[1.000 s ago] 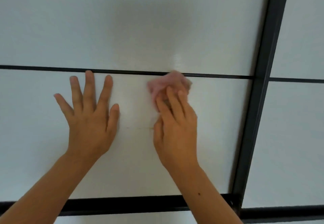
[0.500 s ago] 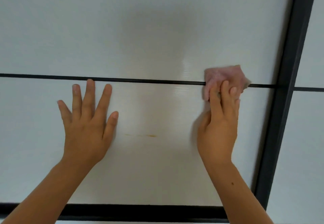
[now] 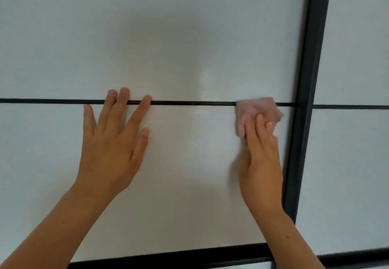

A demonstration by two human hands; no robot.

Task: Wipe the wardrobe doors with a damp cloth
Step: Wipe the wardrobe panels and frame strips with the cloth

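Pale white glossy wardrobe door (image 3: 189,37) fills most of the view, with a soft grey shadow across its middle. A second pale door (image 3: 357,37) shows at the right edge. Thick black vertical frame post (image 3: 311,58) stands between the two. Black bottom rail (image 3: 168,257) runs along the foot of the main door. Thin black horizontal strip (image 3: 189,102) splits the door into an upper and a lower panel.

Left hand (image 3: 111,142): flat on the lower panel, fingers spread and straight, holding nothing. Three fingertips reach the strip or cross it. The little finger stops short below it.

Right hand (image 3: 261,163): close to the post, fingers laid straight and pressing down, not curled.

Small crumpled pink cloth (image 3: 256,109): pinned under those fingers against the door. It sits at the right end of the strip, top edge on the strip, the rest on the lower panel, just left of the post. Its right edge is blurred.
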